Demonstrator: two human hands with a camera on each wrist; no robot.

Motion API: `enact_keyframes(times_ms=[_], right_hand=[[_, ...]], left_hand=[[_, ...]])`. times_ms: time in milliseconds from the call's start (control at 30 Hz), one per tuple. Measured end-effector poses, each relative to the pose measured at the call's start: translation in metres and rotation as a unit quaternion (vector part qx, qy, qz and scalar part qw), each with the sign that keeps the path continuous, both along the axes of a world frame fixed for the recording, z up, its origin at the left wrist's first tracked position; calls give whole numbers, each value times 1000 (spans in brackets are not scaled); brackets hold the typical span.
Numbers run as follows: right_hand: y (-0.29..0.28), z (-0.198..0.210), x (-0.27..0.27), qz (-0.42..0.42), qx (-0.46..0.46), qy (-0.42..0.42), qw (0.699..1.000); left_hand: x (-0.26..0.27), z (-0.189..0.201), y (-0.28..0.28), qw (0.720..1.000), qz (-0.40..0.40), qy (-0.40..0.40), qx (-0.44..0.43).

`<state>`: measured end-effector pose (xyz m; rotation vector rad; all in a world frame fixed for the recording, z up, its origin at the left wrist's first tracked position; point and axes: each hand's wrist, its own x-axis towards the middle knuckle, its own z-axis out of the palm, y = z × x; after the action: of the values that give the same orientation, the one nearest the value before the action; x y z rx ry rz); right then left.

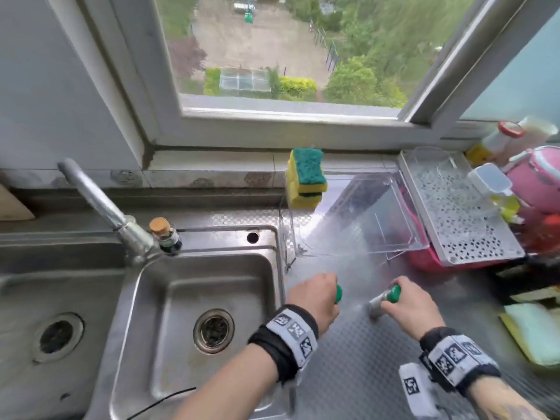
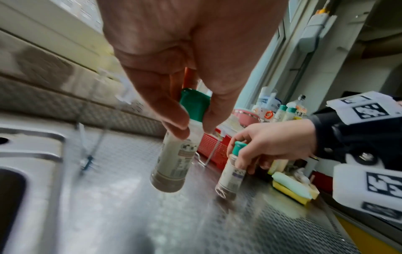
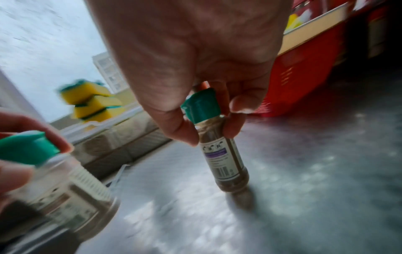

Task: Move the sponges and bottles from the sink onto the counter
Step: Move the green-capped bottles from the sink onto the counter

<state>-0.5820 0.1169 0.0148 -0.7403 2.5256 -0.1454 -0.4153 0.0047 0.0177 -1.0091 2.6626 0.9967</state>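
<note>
My left hand [image 1: 315, 298] pinches a small green-capped bottle [image 2: 174, 154] by its neck, held just above the steel counter [image 1: 357, 359] right of the sink [image 1: 197, 313]. In the head view only that bottle's green cap [image 1: 338, 293] shows past my fingers. My right hand [image 1: 409, 307] grips a second green-capped bottle [image 3: 224, 163] near its cap, tilted, its base at the counter surface. Two yellow-and-green sponges [image 1: 306, 177] are stacked on a clear box at the back. The sink basin holds no sponges or bottles.
A tap [image 1: 103, 204] and a small corked bottle [image 1: 165, 234] stand behind the sink. A clear plastic container [image 1: 363, 219], a perforated metal tray [image 1: 454, 213] over a red basket, and more bottles crowd the right. A yellow sponge [image 1: 530, 338] lies at the counter's right edge.
</note>
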Motion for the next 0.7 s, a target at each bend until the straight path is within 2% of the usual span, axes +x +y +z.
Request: enact_keyframes(times_ms=[167,333,700], right_hand=[[1,-8,-47,-39,4,14,999],[-4,-18,-73,-46,-32,31,998],[18,-29,-82,-120,-142,48,981]], left_hand=[[-65,-28,31,998,-49,2,33],[-120,-33,37,998,-36,23,38],[-173,-34,35,997,-7,57,52]])
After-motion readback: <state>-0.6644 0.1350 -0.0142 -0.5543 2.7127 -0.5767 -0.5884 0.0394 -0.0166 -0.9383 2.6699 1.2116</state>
